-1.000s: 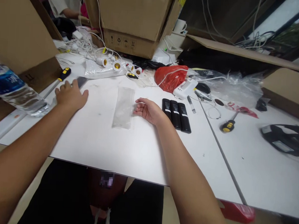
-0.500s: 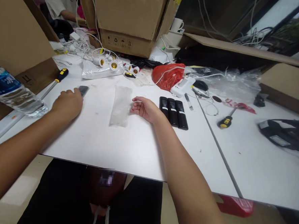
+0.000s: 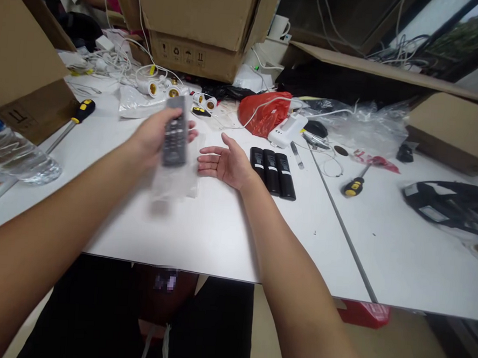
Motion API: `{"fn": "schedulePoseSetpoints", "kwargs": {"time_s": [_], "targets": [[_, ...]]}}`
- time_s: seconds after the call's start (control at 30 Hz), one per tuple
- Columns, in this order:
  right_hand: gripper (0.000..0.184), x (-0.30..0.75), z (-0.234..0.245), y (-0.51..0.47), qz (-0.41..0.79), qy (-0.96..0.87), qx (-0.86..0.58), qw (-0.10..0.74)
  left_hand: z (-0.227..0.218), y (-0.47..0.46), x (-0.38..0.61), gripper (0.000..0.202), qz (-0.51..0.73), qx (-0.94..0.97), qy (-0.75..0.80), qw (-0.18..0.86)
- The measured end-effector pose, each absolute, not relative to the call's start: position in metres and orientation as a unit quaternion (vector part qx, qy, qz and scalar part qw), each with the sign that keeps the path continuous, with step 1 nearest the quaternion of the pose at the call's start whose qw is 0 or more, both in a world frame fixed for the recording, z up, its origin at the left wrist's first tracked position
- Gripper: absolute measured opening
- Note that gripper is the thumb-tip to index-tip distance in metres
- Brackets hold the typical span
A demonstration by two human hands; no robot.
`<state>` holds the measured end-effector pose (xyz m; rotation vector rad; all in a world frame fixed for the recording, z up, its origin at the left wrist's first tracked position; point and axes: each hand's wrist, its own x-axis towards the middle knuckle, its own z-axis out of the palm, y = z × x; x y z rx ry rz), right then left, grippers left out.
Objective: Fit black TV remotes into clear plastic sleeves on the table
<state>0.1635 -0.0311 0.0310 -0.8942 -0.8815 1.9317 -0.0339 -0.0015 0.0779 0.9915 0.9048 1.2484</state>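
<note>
One slim grey remote [image 3: 175,137], button rows, in left hand [image 3: 154,137]

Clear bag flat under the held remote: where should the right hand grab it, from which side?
Probably pinch the clear bag at its right long edge, from the right, beside the open right hand. It lies flat on the table, so only an edge gives purchase; the left hand with the grey remote covers its far part.

The remote [image 3: 175,134] in the left hand [image 3: 154,136] is above the plastic bag [image 3: 182,183]. The right hand [image 3: 227,165] lies between bag and remote row [image 3: 272,172].
</note>
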Motion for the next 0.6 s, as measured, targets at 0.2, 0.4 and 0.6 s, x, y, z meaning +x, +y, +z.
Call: {"fn": "schedulePoseSetpoints", "kwargs": {"time_s": [0.2, 0.4, 0.6], "targets": [[0.031, 0.159, 0.029, -0.034, 0.744, -0.375, -0.359, 0.420, 0.033, 0.019, 0.021, 0.014, 0.574, 0.363, 0.361, 0.639], [0.016, 0.158, 0.028, -0.035, 0.736, -0.380, -0.399, 0.394, 0.013, 0.040, -0.004, 0.031, 0.624, 0.385, 0.352, 0.581], [0.015, 0.160, 0.029, -0.036, 0.749, -0.394, -0.371, 0.383, 0.017, 0.053, -0.011, 0.059, 0.655, 0.403, 0.362, 0.526]]}}
